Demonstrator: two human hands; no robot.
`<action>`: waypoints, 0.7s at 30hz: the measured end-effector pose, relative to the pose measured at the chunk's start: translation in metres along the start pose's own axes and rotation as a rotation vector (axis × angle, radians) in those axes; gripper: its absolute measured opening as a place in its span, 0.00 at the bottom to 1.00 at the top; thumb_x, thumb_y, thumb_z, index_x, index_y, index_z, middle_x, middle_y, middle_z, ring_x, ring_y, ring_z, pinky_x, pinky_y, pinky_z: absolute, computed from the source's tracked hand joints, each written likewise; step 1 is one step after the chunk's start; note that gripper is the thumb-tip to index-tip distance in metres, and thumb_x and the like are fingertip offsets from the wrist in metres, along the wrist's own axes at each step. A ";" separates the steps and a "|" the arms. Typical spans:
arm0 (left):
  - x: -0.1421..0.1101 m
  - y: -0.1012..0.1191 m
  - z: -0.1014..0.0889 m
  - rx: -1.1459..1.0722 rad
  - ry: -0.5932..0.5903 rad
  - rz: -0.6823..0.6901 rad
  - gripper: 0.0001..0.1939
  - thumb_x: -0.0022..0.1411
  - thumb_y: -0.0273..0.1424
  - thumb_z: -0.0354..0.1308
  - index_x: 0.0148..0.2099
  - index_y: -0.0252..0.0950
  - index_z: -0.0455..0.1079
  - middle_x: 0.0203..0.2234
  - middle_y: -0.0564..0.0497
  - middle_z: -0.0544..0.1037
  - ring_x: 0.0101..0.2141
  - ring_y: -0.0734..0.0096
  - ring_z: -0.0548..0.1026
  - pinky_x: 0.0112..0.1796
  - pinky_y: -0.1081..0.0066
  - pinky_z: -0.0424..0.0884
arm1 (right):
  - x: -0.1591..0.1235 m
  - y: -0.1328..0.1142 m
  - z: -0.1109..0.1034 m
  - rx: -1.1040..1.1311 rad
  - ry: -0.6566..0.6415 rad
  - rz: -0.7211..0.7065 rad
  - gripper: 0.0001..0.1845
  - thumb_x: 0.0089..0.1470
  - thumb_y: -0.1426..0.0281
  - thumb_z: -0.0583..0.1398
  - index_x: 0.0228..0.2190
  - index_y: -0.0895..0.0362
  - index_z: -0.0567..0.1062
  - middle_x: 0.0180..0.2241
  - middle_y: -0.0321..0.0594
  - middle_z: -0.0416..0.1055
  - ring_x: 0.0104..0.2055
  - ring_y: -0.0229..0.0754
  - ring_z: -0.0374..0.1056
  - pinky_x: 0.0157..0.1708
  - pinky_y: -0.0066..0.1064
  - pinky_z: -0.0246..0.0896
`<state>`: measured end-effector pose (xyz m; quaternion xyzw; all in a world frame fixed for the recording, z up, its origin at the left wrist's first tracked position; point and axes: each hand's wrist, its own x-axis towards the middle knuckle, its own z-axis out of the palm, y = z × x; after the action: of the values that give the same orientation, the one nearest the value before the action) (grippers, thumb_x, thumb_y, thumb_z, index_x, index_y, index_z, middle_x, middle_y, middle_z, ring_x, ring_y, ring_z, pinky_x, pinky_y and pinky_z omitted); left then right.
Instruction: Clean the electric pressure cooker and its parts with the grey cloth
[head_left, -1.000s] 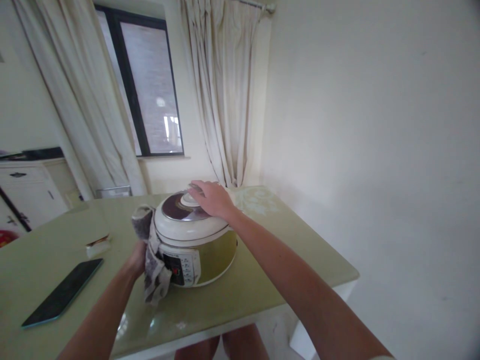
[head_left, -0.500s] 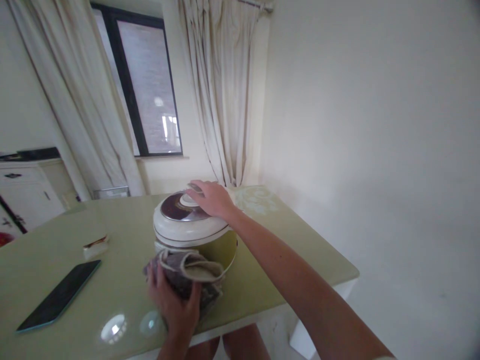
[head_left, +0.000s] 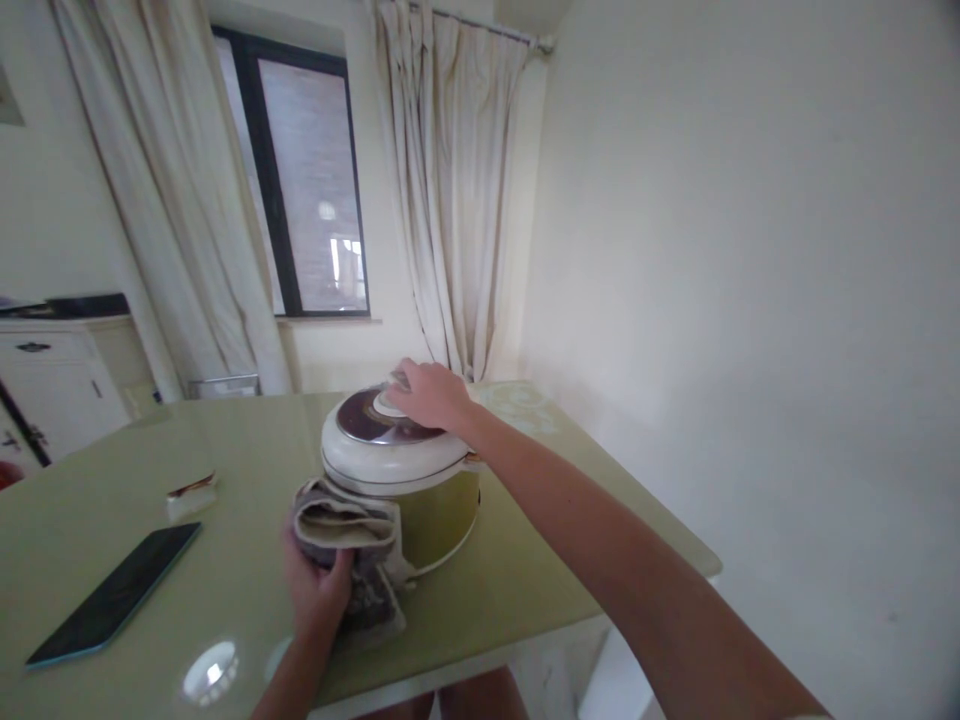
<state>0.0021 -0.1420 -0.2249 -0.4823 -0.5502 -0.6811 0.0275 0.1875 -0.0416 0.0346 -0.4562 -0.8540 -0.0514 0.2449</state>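
A rice cooker (head_left: 431,505) with an olive-green body and a cream lid stands on the pale green table (head_left: 525,580). My right hand (head_left: 429,395) rests on the lid's top, fingers curled over its knob. My left hand (head_left: 315,590) grips a bunched grey-and-cream cloth (head_left: 346,545) and presses it against the cooker's front, which hides the control panel.
A dark phone (head_left: 112,595) lies on the table's left side, with a small white object (head_left: 191,495) beyond it. A white cabinet (head_left: 52,385) stands at the far left. Curtains and a window are behind the table; a bare wall runs along the right.
My left hand brought the cloth from the cooker's left side round to its front and keeps it pressed there. My right hand stayed on the lid.
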 end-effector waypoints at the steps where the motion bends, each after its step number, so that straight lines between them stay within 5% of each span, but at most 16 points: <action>1: 0.000 -0.010 0.001 -0.007 -0.007 -0.110 0.40 0.59 0.52 0.62 0.66 0.33 0.67 0.57 0.34 0.77 0.59 0.35 0.74 0.60 0.37 0.70 | 0.006 -0.005 -0.004 -0.039 -0.027 0.009 0.26 0.67 0.52 0.56 0.58 0.54 0.75 0.51 0.52 0.81 0.54 0.59 0.77 0.49 0.47 0.74; 4: -0.001 -0.027 0.000 0.019 -0.087 -0.196 0.40 0.57 0.55 0.61 0.63 0.33 0.70 0.53 0.34 0.78 0.58 0.32 0.74 0.58 0.35 0.70 | 0.027 -0.025 -0.006 -0.181 -0.109 0.046 0.21 0.63 0.60 0.61 0.53 0.57 0.79 0.51 0.56 0.81 0.52 0.60 0.79 0.46 0.49 0.76; 9: -0.007 -0.008 -0.004 0.045 -0.147 0.092 0.60 0.51 0.50 0.70 0.77 0.32 0.49 0.70 0.30 0.62 0.69 0.33 0.63 0.68 0.37 0.59 | 0.045 -0.038 0.004 -0.345 -0.196 0.005 0.15 0.62 0.76 0.59 0.46 0.58 0.84 0.48 0.55 0.83 0.49 0.55 0.80 0.40 0.44 0.78; 16: -0.009 0.016 -0.005 0.070 -0.167 0.144 0.64 0.50 0.50 0.73 0.79 0.33 0.45 0.71 0.30 0.59 0.70 0.34 0.59 0.69 0.38 0.56 | 0.027 -0.010 -0.009 -0.430 -0.184 -0.284 0.18 0.70 0.69 0.54 0.45 0.58 0.84 0.51 0.56 0.81 0.54 0.59 0.79 0.46 0.47 0.75; 21: -0.010 0.012 -0.006 0.044 -0.174 0.125 0.59 0.54 0.45 0.71 0.79 0.33 0.45 0.72 0.30 0.59 0.70 0.37 0.60 0.69 0.39 0.57 | 0.031 0.012 -0.007 -0.354 -0.151 -0.323 0.28 0.75 0.51 0.49 0.54 0.60 0.76 0.52 0.58 0.80 0.54 0.59 0.78 0.49 0.46 0.72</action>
<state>0.0107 -0.1560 -0.2223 -0.5722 -0.5342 -0.6214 0.0327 0.1857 -0.0138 0.0534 -0.3523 -0.9093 -0.2045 0.0851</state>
